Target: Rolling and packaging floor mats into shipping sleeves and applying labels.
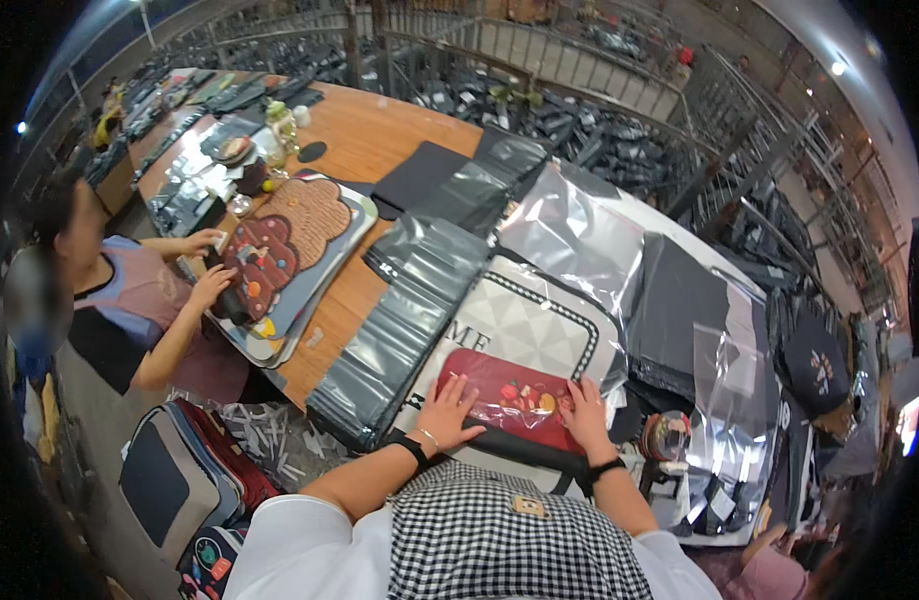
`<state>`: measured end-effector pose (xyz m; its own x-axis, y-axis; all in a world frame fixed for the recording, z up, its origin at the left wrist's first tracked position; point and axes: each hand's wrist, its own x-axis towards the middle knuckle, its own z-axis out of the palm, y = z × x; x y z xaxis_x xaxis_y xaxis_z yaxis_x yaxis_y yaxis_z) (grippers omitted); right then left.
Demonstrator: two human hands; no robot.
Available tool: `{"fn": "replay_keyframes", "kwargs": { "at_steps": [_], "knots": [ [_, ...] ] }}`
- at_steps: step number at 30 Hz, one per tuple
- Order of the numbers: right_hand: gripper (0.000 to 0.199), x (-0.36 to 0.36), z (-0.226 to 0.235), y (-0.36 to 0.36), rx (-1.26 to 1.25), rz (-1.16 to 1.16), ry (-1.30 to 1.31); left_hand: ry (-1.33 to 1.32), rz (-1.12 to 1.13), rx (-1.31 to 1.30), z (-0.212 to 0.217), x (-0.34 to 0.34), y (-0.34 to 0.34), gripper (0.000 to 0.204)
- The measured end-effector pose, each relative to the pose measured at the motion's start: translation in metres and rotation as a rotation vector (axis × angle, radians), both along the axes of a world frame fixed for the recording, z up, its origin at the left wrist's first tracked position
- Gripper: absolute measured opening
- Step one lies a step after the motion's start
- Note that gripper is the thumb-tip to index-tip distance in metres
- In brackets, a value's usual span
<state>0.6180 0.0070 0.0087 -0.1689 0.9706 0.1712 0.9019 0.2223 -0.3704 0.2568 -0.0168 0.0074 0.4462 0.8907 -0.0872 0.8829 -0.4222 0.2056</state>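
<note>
Head view shows me a folded red mat [502,392] on a pale patterned mat [540,312], left hand [446,412] and right hand [586,416] spread wide across its ends; uneven pressure could make it skew or unfold.

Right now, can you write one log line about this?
left hand: on red mat, left end; right hand: on red mat, right end; underneath: pale patterned mat
</note>
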Motion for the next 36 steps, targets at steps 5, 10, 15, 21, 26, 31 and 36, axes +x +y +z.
{"fn": "replay_keyframes", "kwargs": {
  "at_steps": [5, 10, 15, 21, 26, 31, 36],
  "knots": [
    [0.057, 0.035, 0.008, -0.048, 0.018, -0.095, 0.000, 0.049, 0.034, -0.048, -0.010, 0.007, -0.009, 0.090],
    [0.070, 0.038, -0.010, -0.031, 0.084, -0.353, 0.079, -0.046, 0.126, 0.046, -0.001, -0.001, 0.003, 0.085],
    [0.080, 0.064, -0.037, 0.020, -0.146, -0.677, 0.401, -0.058, 0.120, 0.070, 0.011, 0.003, 0.006, 0.075],
    [0.034, 0.084, -0.031, 0.035, 0.040, -0.706, 0.180, 0.198, 0.006, 0.235, 0.001, 0.011, -0.008, 0.103],
    [0.019, 0.076, -0.011, 0.017, -0.037, -0.703, 0.429, 0.185, 0.161, 0.048, 0.012, 0.008, -0.009, 0.105],
    [0.056, 0.045, -0.010, 0.019, 0.068, -0.422, 0.435, 0.059, 0.149, -0.015, 0.014, 0.003, 0.004, 0.085],
    [0.053, 0.020, -0.015, 0.049, -0.185, -0.519, 0.417, 0.153, 0.133, 0.129, 0.009, -0.016, 0.004, 0.092]
  ]
}}
